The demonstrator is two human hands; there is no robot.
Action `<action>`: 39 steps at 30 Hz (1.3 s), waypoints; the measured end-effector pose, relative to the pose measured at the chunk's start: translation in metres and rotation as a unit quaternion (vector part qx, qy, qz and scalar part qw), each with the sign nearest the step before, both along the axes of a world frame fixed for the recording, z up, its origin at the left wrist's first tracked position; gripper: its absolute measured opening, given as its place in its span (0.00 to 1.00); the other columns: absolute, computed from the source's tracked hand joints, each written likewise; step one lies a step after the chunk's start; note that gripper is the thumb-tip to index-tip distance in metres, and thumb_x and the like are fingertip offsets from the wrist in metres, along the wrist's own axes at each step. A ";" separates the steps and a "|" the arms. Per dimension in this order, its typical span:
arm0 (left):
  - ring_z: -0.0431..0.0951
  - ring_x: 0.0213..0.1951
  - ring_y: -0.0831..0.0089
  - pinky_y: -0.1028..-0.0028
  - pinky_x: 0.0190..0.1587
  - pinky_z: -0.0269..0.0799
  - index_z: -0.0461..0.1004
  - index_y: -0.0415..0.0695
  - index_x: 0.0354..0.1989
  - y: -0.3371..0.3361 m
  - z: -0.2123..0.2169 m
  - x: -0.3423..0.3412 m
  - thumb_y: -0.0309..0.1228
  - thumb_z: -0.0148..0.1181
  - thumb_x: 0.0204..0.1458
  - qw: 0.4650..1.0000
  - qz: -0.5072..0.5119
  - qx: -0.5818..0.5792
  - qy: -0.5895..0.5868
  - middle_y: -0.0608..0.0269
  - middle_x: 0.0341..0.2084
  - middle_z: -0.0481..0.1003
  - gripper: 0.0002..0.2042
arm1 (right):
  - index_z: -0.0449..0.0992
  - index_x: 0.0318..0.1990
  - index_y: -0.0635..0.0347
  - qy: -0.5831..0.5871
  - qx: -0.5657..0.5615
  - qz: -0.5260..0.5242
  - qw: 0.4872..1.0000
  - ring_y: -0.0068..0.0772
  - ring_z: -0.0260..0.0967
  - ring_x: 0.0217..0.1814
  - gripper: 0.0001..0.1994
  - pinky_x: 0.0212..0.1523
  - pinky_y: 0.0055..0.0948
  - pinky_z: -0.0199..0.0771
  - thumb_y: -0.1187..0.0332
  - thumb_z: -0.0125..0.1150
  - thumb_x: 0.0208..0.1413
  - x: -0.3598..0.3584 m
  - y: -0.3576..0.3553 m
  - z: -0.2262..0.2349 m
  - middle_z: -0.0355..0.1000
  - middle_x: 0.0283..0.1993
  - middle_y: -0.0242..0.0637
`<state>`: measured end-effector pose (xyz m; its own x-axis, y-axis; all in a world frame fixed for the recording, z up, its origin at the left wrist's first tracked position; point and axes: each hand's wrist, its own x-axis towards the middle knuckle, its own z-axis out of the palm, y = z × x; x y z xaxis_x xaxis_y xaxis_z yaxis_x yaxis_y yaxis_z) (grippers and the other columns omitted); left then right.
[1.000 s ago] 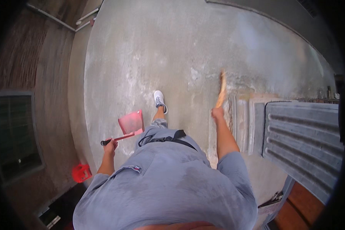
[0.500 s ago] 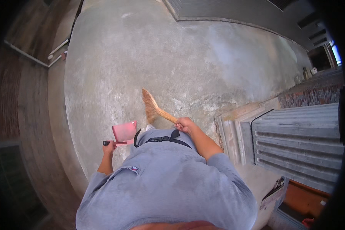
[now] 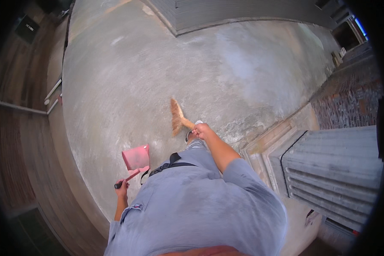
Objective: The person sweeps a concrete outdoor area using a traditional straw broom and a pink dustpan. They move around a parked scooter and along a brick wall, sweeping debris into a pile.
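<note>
My right hand [image 3: 200,130] is closed round the short pale handle of a straw hand broom [image 3: 177,116]. The broom's brown bristles fan out just ahead of my foot, low over the concrete floor [image 3: 145,81]. On my left side, my left hand [image 3: 122,187] grips the handle of a pink dustpan [image 3: 136,158], near the handle's black end. The pan lies at floor level with its wide part turned away from me. Whether it holds anything, I cannot make out.
A fluted grey column [image 3: 333,166] on a stepped base [image 3: 260,158] stands close on my right. A low wall runs along the left, with white pipes [image 3: 52,96] on it. Ahead, a grey wall corner [image 3: 176,33] juts into the floor area.
My right hand has moved forward, and the broom has shifted right with its bristles swung more upright. My left hand has come lower, with the dustpan's handle now slanting. The whole view has turned.
</note>
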<state>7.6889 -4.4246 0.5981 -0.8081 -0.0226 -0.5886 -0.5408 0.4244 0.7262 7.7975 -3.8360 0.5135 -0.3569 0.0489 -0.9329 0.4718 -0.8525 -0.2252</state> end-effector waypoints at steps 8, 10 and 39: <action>0.71 0.18 0.75 0.78 0.18 0.65 0.69 0.43 0.32 0.185 0.006 -0.073 0.27 0.56 0.49 0.998 0.003 -0.063 0.018 0.62 0.17 0.71 0.04 | 0.66 0.31 0.68 -0.123 0.136 -0.257 0.949 0.29 0.59 0.16 0.05 0.12 0.25 0.58 0.82 0.49 0.45 0.026 0.267 -0.047 0.61 0.20 0.40; 0.70 0.16 0.75 0.78 0.17 0.64 0.70 0.42 0.30 0.214 0.019 -0.122 0.30 0.55 0.48 0.994 -0.009 -0.112 0.016 0.61 0.16 0.71 0.05 | 0.67 0.30 0.67 -0.180 0.166 -0.241 0.939 0.30 0.61 0.16 0.03 0.12 0.26 0.58 0.80 0.49 0.45 0.030 0.284 -0.051 0.63 0.20 0.42; 0.77 0.33 0.64 0.69 0.39 0.71 0.74 0.44 0.38 1.082 -0.228 -0.461 0.34 0.62 0.39 0.886 -0.450 -0.002 0.116 0.53 0.28 0.76 0.16 | 0.64 0.33 0.66 -0.211 -0.029 -0.508 0.835 0.25 0.62 0.18 0.08 0.15 0.15 0.66 0.78 0.43 0.42 0.060 0.650 0.015 0.64 0.22 0.36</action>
<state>7.2283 -3.3430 0.3702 -0.5991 0.6899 -0.4065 0.1802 0.6108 0.7710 7.8577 -3.1862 0.5290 0.2019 0.0776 -0.9763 -0.4740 -0.8646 -0.1668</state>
